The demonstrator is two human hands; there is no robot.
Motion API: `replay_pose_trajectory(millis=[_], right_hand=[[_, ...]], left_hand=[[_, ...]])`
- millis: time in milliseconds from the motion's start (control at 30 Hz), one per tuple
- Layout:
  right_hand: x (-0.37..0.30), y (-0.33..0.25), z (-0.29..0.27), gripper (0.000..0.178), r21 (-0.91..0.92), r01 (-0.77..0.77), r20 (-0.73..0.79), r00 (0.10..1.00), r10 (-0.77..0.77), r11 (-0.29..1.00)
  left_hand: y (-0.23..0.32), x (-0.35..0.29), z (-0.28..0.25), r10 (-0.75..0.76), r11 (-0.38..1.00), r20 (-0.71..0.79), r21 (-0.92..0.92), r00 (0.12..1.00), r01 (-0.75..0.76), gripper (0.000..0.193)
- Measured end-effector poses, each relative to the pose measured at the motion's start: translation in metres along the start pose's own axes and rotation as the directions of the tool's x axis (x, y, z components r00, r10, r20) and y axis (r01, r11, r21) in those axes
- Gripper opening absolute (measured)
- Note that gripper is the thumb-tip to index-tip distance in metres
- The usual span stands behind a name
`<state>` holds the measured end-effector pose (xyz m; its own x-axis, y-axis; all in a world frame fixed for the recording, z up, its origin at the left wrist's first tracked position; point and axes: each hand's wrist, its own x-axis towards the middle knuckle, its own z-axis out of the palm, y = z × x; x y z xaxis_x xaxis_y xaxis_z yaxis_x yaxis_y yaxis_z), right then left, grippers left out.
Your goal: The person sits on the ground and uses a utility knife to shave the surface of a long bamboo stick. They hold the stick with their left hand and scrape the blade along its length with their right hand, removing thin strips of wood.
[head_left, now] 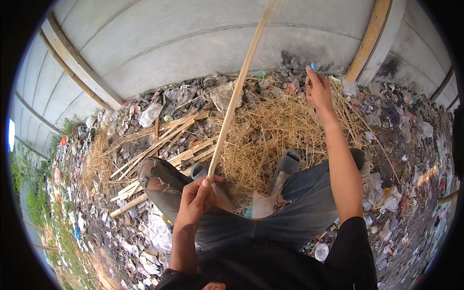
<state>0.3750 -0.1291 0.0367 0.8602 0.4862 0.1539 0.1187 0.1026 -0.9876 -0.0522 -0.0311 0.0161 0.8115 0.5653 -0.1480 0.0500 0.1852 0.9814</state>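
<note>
My left hand [197,197] is closed round the lower end of a long, pale bamboo strip [237,92]. The strip rises at a slant past the wall, and its far end runs out of the picture at the top. Farther off to the right, my right hand [320,92] is raised with its fingers curled. A small light-blue tip [313,66] sticks out above those fingers; the rest of that object is hidden in the hand. Between and beyond my feet lies a heap of thin straw-coloured shavings [275,133]. Split bamboo strips [166,140] are piled on the left.
A grey panel wall [193,53] with posts, such as a bamboo pole [369,38], stands ahead. Scattered litter covers the ground around me. My bent knees and sandals [290,162] flank the shavings. A thin stick [374,137] lies at right, a clear plastic cup [321,252] near my right side.
</note>
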Motion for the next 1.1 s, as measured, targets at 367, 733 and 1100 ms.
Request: replay_pose_trajectory(millis=[367,733,1100], right_hand=[[-0.076,-0.015,0.061,0.044,0.006,0.205,0.324,0.926,-0.196,0.979],[-0.108,-0.012,0.079,0.030,0.115,0.030,0.393,0.916,-0.073,0.993],[-0.152,-0.007,0.095,0.054,-0.306,0.341,0.602,0.793,-0.097,0.889]], left_hand=[[0.077,0.047,-0.004,0.147,0.816,0.029,0.562,0.989,-0.138,0.036],[0.030,0.037,0.023,0.204,0.801,-0.064,0.585,0.977,-0.129,0.041],[0.031,0.047,0.033,0.305,0.733,-0.152,0.667,0.940,-0.130,0.038]])
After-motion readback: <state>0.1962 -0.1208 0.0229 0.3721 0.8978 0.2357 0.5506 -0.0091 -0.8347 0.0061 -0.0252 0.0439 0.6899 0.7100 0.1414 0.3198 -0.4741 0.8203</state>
